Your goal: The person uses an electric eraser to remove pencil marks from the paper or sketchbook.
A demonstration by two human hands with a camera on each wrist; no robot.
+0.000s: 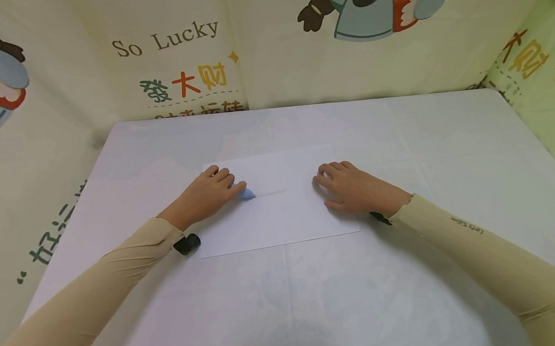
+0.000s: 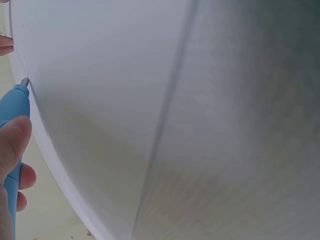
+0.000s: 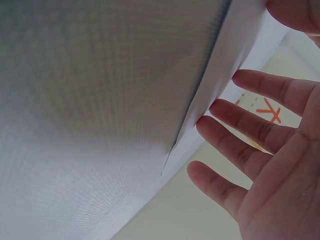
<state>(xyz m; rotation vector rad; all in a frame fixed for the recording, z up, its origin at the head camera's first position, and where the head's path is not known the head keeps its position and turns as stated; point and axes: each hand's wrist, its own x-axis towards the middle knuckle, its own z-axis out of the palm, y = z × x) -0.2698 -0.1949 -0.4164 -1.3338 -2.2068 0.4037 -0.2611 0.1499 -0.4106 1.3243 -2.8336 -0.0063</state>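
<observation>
The left hand (image 1: 207,196) grips a blue pen (image 1: 246,194), fingers curled round the barrel with the thumb along it, and the tip rests on the sheet (image 1: 287,217). In the left wrist view the pen (image 2: 14,120) shows as a blue barrel with a grey point touching the paper (image 2: 100,100) at a faint line, the thumb pressed against the barrel. From the head view a faint grey stroke runs rightward from the tip across the sheet. The right hand (image 1: 355,190) holds nothing: it lies palm down on the right half of the sheet, fingers spread and nearly straight, pointing toward the left hand. The right wrist view shows those fingers (image 3: 235,127) extended and apart beside the paper's edge (image 3: 210,95). The sheet lies flat in the middle of the table (image 1: 456,137), which wears a pale cloth, its long sides running left to right. Both arms wear beige sleeves (image 1: 96,288), and a dark band (image 1: 186,243) sits at the left wrist. Printed cartoon hangings (image 1: 170,66) with lettering stand behind and beside the table.
</observation>
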